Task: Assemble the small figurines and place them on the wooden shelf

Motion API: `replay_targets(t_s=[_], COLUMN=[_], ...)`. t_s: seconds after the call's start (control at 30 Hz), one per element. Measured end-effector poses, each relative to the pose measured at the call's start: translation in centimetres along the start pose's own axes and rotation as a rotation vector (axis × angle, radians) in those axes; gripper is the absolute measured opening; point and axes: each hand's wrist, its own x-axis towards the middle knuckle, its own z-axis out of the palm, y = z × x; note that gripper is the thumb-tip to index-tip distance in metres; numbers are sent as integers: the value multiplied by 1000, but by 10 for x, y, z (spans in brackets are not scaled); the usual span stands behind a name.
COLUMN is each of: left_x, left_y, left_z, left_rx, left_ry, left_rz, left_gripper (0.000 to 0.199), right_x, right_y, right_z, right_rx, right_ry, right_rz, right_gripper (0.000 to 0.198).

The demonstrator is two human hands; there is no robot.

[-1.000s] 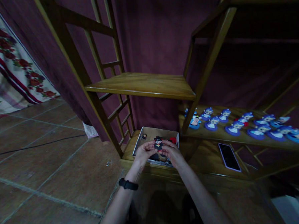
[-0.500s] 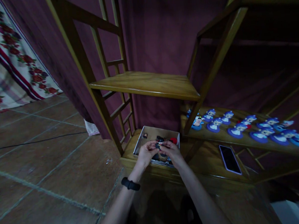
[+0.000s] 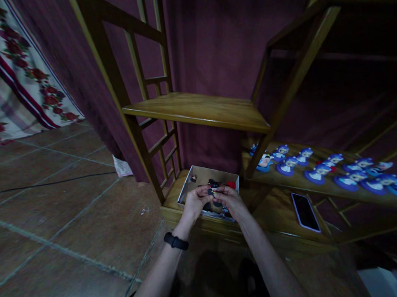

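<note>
Both hands meet over a shallow open box (image 3: 184,190) on the low wooden shelf. My left hand (image 3: 197,201) pinches one side of a small dark figurine (image 3: 212,191), and my right hand (image 3: 230,198) grips its other side. The figurine has some white and red on it; finer detail is too small to make out. Inside the box lie a red piece (image 3: 231,184), a small brown figure (image 3: 194,178) near the back left corner and several dark pieces, partly hidden by my hands.
On the shelf to the right stand several blue and white figurines (image 3: 287,165) on round bases. A phone (image 3: 305,212) lies on the lower shelf board. Above the box juts a wooden shelf (image 3: 196,108). A black cable (image 3: 54,183) crosses the tiled floor at left.
My hands stay together on the figurine over the box, with only a slight shift of the fingers. The whole view has moved a little.
</note>
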Motion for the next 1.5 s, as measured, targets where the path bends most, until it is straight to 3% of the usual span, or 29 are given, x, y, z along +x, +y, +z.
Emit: replay_targets(t_s=[0.23, 0.5, 0.73, 1.03, 1.5], left_x=[0, -6, -21, -61, -137], left_y=[3, 18, 39, 69, 150], left_z=[-1, -2, 2, 13, 50], left_rx=[-10, -72, -98, -121, -41], left_ry=[21, -25, -24, 23, -29], left_rz=[20, 106, 62, 80, 131], left_gripper=[41, 42, 54, 46, 55], right_x=[-5, -8, -20, -57, -142], right_y=[-3, -5, -23, -39, -100], right_z=[4, 9, 24, 36, 66], right_rx=[23, 61, 79, 125, 171], right_ry=[-43, -72, -120, -183, -165], right_rz=[-47, -166, -160, -187, -322], right_gripper=[30, 41, 42, 41, 38])
